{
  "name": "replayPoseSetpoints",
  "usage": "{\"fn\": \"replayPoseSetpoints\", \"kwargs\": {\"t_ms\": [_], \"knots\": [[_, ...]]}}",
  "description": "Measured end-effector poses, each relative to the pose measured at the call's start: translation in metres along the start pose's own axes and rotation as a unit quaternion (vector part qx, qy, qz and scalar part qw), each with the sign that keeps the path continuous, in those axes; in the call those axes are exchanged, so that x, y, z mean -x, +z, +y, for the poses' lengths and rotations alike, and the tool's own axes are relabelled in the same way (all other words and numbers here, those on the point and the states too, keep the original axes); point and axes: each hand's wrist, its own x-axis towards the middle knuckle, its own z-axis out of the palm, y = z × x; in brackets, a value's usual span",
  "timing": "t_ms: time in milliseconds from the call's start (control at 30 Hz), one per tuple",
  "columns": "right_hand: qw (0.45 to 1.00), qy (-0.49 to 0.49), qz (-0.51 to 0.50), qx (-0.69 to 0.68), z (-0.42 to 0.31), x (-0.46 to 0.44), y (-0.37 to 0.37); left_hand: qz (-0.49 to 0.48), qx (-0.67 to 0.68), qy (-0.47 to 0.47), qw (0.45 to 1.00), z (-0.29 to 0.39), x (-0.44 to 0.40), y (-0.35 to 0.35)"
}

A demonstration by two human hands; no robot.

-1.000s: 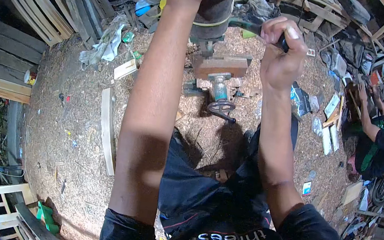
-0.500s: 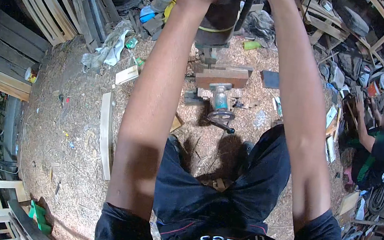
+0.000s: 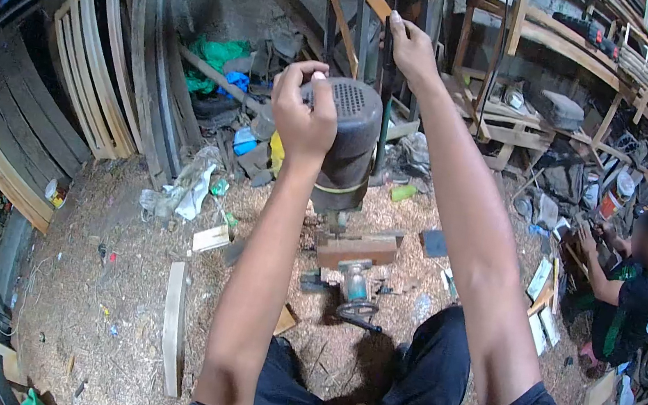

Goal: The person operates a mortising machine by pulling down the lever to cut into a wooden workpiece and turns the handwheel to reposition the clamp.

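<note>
My left hand (image 3: 303, 113) is beside the top of a dark cylindrical machine housing (image 3: 349, 144) with a perforated lid. Its fingers are loosely bent with the thumb apart, and nothing shows between them; whether it touches the housing is unclear. Higher up, my right hand (image 3: 412, 56) closes on a dark upright bar (image 3: 387, 83) just right of the housing, some fingers hidden behind. Below the housing, a brown wooden block (image 3: 357, 252) sits at a metal vise (image 3: 356, 283) with a handwheel (image 3: 359, 313).
Wood shavings (image 3: 122, 282) cover the floor. Long boards (image 3: 89, 74) lean at the left. A pale plank (image 3: 173, 326) lies left of my legs. At the right, another person (image 3: 631, 287) works with their hands among wooden pieces. Wooden frames and clutter (image 3: 560, 111) fill the back.
The view has tilted up, bringing both hands and the housing's lid into sight. My right hand now shows on the upright bar. The other person's hands have lowered.
</note>
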Motion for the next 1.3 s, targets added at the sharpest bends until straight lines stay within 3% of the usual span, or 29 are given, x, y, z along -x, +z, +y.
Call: {"fn": "replayPoseSetpoints", "kwargs": {"t_ms": [133, 233, 267, 367, 400, 500, 600, 667, 700, 733, 767, 833, 900, 1000, 1100, 1133, 1233, 1267, 1300], "knots": [[0.995, 0.04, -0.012, 0.093, 0.022, -0.035, 0.007, -0.01, 0.011, -0.006, 1.0, 0.007, -0.003, -0.001], [0.97, 0.069, -0.003, 0.231, -0.028, -0.019, -0.002, -0.017, 0.012, 0.0, 1.0, 0.009, -0.005, 0.0], [0.972, 0.085, -0.007, 0.217, -0.026, -0.022, 0.0, -0.017, 0.02, 0.003, 1.0, 0.008, -0.005, 0.0], [0.97, -0.034, 0.051, 0.234, 0.003, -0.012, 0.008, -0.034, 0.024, 0.005, 0.999, 0.0, 0.003, -0.013], [0.984, -0.02, 0.058, 0.169, 0.017, -0.007, 0.008, -0.032, 0.003, 0.035, 0.999, -0.005, 0.011, -0.021], [0.992, 0.032, 0.109, 0.055, 0.03, 0.062, -0.016, 0.002, -0.002, 0.002, 1.0, -0.003, 0.061, -0.061], [0.988, 0.045, 0.148, 0.007, 0.029, 0.205, -0.054, 0.01, 0.062, -0.223, 0.973, -0.006, 0.176, -0.112], [0.976, 0.182, 0.119, 0.031, 0.059, 0.316, -0.071, -0.082, -0.048, -0.215, 0.972, -0.008, 0.259, -0.141], [0.963, 0.232, 0.05, 0.126, 0.075, 0.371, -0.078, -0.138, -0.047, -0.317, 0.937, -0.001, 0.292, -0.147], [0.961, 0.214, -0.053, 0.165, 0.102, 0.424, -0.083, -0.193, -0.046, -0.417, 0.887, 0.004, 0.326, -0.151], [0.946, 0.231, -0.125, 0.189, 0.106, 0.466, -0.082, -0.233, -0.089, -0.369, 0.896, -0.017, 0.374, -0.154], [0.918, 0.214, -0.232, 0.239, 0.115, 0.524, -0.067, -0.303, -0.095, -0.478, 0.818, -0.011, 0.391, -0.143], [0.851, 0.34, -0.318, 0.242, 0.078, 0.526, -0.06, -0.342, -0.084, -0.458, 0.816, -0.03, 0.429, -0.142], [0.884, 0.22, -0.314, 0.267, 0.101, 0.564, -0.066, -0.391, -0.085, -0.458, 0.794, -0.046, 0.477, -0.14], [0.867, 0.272, -0.339, 0.243, 0.118, 0.56, -0.062, -0.386, -0.045, -0.49, 0.781, -0.031, 0.481, -0.137], [0.887, 0.266, -0.296, 0.234, 0.122, 0.563, -0.061, -0.383, -0.037, -0.494, 0.779, -0.031, 0.483, -0.137], [0.877, 0.322, -0.286, 0.211, 0.152, 0.585, -0.079, -0.377, -0.041, -0.475, 0.794, -0.028, 0.482, -0.138], [0.815, 0.375, -0.33, 0.292, 0.15, 0.586, -0.081, -0.354, -0.029, -0.467, 0.809, -0.036, 0.492, -0.138], [0.794, 0.381, -0.36, 0.309, 0.156, 0.589, -0.082, -0.363, -0.06, -0.482, 0.795, -0.042, 0.504, -0.141]]}}
